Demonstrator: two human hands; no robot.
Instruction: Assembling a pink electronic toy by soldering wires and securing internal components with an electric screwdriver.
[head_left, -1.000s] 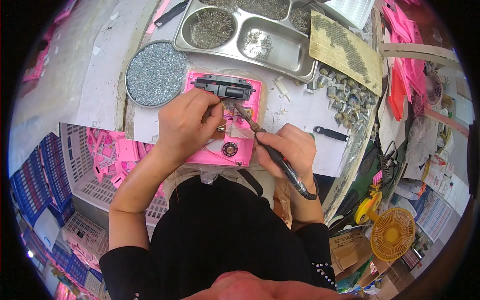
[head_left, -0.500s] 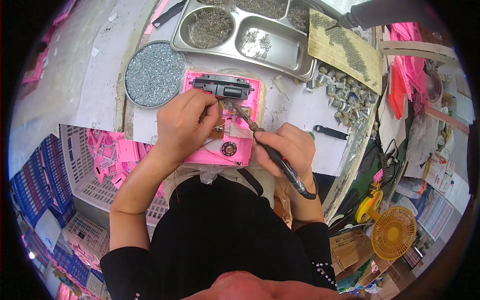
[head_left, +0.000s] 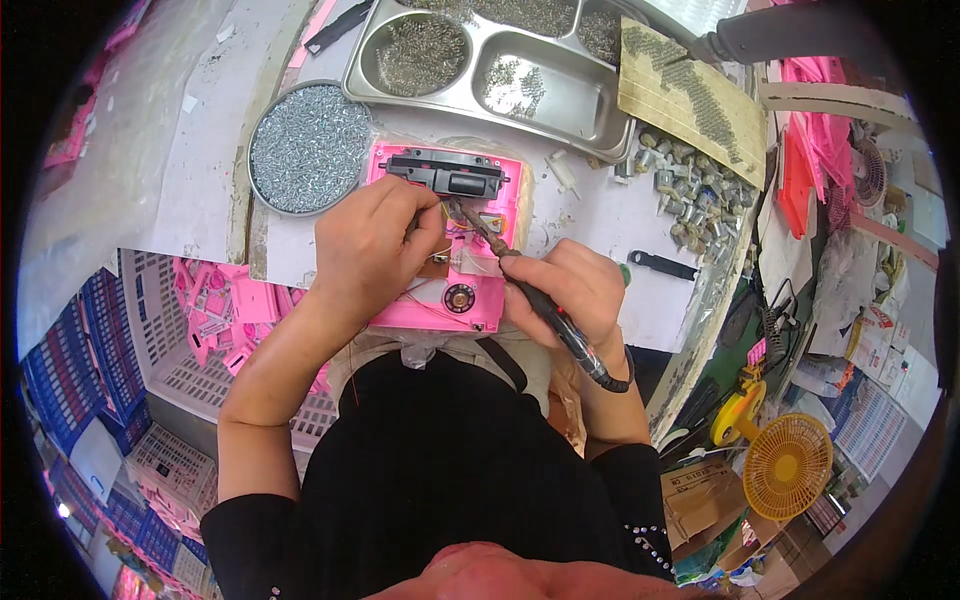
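A pink plastic housing [head_left: 485, 290] lies in front of me, with a black plastic unit [head_left: 445, 173] across its far end. Thin wires, a brown circuit board [head_left: 436, 262] and a small round speaker [head_left: 460, 298] sit inside it. My right hand [head_left: 568, 295] is closed round the dark handle of a soldering iron [head_left: 545, 307]; its tip reaches the wires just below the black unit. My left hand [head_left: 375, 245] is pinched at the housing's left side, close to the tip. What its fingertips hold is hidden. A thin reddish strand [head_left: 353, 375] hangs below that wrist.
A round tin of screws [head_left: 310, 148] stands at the left. Behind the housing is a steel compartment tray [head_left: 490, 122] of small metal parts. Several small motors [head_left: 690, 195] lie at right, by a cardboard sheet [head_left: 690, 95]. A crate [head_left: 165, 350] of pink parts sits lower left.
My right hand and the soldering iron have shifted slightly left and up. The left hand has moved a little to the right, still pinched. The housing stays in place.
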